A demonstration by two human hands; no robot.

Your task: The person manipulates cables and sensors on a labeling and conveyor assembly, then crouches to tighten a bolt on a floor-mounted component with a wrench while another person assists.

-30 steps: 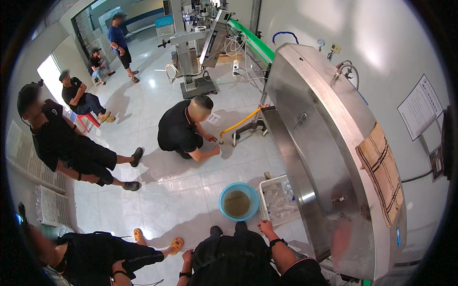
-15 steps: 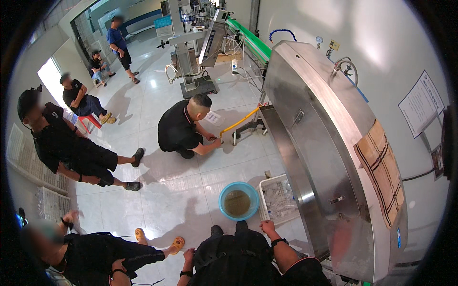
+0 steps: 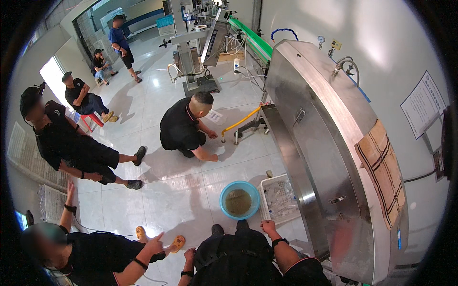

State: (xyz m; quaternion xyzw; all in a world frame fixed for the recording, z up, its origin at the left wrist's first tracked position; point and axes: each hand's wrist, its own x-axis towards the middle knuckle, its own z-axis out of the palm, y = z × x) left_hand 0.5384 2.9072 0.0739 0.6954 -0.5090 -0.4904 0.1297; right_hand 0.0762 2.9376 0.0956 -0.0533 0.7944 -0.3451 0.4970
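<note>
My left hand (image 3: 190,254) hangs beside my left thigh, its fingers loosely curled; I make out nothing in it. On the other side, my right hand (image 3: 268,226) is closed in a loose fist with no object showing. In the picture it lies by the near corner of a white plastic basket (image 3: 263,209), but whether it touches the rim I cannot tell. The basket holds several clear plastic pieces. Just beyond my shoes stands a light blue basin (image 3: 223,206) with murky brownish water in it.
A long stainless steel machine (image 3: 315,128) fills the right side, a striped towel (image 3: 380,171) draped over it. One person (image 3: 183,127) crouches ahead by a yellow hose (image 3: 238,121). Another person (image 3: 102,255) gestures at the near left. Several others stand or sit farther back.
The crouching person's hands have come apart and moved off the yellow hose's end. At the near left, the person has raised both hands. My own hands have barely moved.
</note>
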